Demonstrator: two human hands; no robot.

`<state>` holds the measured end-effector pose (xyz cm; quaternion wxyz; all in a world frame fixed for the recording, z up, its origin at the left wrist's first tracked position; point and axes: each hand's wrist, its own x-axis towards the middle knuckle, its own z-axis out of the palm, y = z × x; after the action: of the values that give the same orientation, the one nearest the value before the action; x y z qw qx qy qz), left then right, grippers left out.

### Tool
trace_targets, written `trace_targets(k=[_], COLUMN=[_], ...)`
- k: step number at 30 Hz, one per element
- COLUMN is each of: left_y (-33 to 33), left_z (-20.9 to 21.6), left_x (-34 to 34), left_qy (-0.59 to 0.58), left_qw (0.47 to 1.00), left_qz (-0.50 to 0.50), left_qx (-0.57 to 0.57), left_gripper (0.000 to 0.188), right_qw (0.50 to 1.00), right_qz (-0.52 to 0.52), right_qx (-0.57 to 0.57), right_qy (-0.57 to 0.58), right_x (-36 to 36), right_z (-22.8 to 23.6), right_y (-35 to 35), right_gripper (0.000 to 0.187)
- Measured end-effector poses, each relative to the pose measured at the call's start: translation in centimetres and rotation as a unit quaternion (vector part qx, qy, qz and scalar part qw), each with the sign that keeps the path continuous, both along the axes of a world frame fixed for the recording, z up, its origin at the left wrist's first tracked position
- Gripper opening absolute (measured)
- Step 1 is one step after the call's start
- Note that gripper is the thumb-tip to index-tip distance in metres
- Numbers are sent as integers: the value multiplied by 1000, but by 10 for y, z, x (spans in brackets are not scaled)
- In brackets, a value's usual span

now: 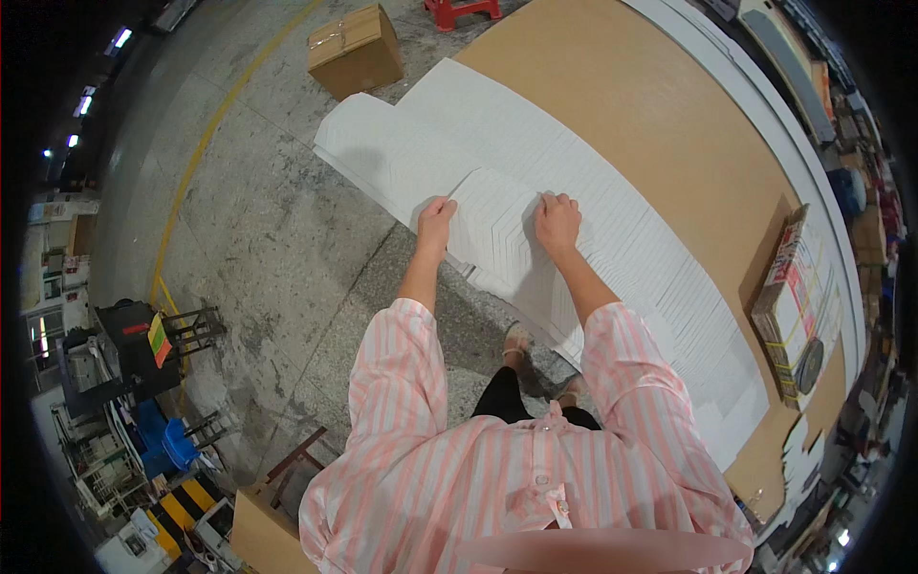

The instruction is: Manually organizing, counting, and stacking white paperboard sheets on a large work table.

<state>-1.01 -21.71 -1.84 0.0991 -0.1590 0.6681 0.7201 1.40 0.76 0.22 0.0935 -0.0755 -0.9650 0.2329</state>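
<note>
My left grip (435,228) was closed on the left edge of a raised layer of white sheets (502,225), thumb and fingers together at the rim. My right grip (558,225) was at the far right part of that layer, narrow, with the fingers curled in; the fingertips were partly hidden, so I cannot tell whether they pinched the sheets or only pressed against them. The layer lay between my two arms, in front of my body, over a long spread of overlapping white sheets (669,277). Their edges showed as many close, stepped lines, and the spread curved from the far left down toward my right side along the near part of a brown tabletop (631,86).

On the right of the tabletop, well apart from my right grip, stood a strapped bundle (784,287) with a dark round disc (810,365) beside its lower end. Beyond the far left end of the sheets, a taped cardboard box (356,48) sat on the grey floor (258,191), with part of a red stool (462,13) near it. A yellow line (196,153) ran over the floor on the left. My striped pink-and-white sleeves (406,364) reached below the elbows, and my sandalled feet showed under the near edge.
</note>
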Motion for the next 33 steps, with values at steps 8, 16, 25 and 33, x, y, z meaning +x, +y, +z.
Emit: trace_targets(k=[8,16,25,33], left_y=[16,-7,2,4], left_z=[-1,4,33,41], left_x=[-5,-5,13,49], left_qy=[27,30,-7,-42], left_qw=[997,998,1000,981], left_qz=[-32,-52,-19,15], left_qx=[-66,10,-23,188], left_gripper=[21,16,28,38], right_qw=[998,998,988,916], right_qz=[53,7,36,-384], right_qx=[7,-33,-129,88], right_qy=[-21,-62,77,-70], right_x=[-38,-22,121,383], right_z=[-9,23,52,26], right_y=[-3,-41,59,249], right_gripper=[19,26,41,46])
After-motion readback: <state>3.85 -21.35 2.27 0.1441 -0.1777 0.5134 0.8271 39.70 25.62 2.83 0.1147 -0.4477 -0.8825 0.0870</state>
